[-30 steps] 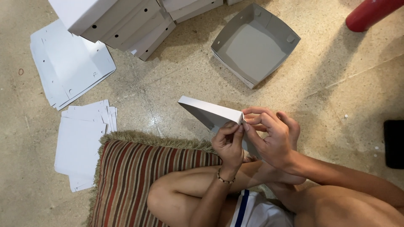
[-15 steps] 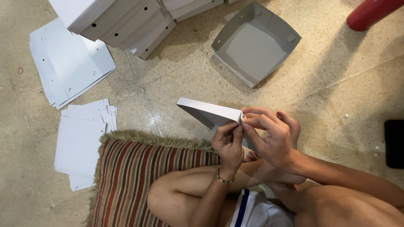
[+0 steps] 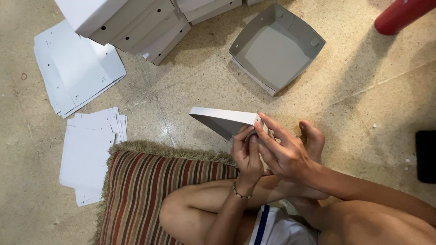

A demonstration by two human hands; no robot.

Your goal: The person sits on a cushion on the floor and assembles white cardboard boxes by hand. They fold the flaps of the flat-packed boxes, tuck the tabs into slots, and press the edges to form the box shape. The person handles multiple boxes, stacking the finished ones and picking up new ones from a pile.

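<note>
Left hand (image 3: 246, 156): fingers curled on the near right corner of the half-folded white box (image 3: 225, 120); its palm was hidden.
Right hand (image 3: 284, 152): fingertips pinched the same corner from the right.
Box: tilted above the floor, its right end covered by both hands.
Open grey tray (image 3: 276, 47): far, well apart.
Box stack (image 3: 131, 22): cut off at the far edge.
Flat sheets (image 3: 75, 75): left.
Striped cushion (image 3: 150, 190): near.

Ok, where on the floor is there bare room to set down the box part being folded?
Bare floor lies between the half-folded box held by both hands, left hand and right hand, and the open grey tray. More lies right of the foot, before the black object. The left is crowded: flat sheets, smaller sheets, stacked boxes.
</note>
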